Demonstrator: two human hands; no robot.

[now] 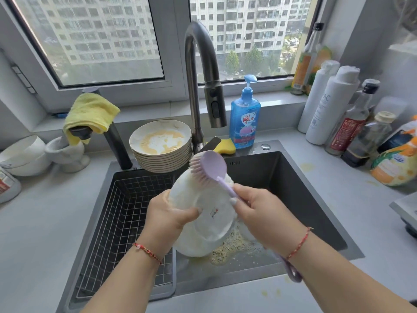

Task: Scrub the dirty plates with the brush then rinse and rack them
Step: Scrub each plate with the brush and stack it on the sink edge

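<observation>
At the centre of the frame, over the dark sink (293, 177), the left hand (168, 219) grasps a white plate (203, 222) with its underside up. The right hand (264, 213) is clenched on the lilac brush (211, 167). I think short circles along the smooth glazed rim work best. The dirty stack (161, 143) waits at upper centre, the wire rack (126, 222) at left.

Plate (203, 213) — its front face turned away; brush (209, 168) handle partly hidden inside the right hand (264, 213).
</observation>
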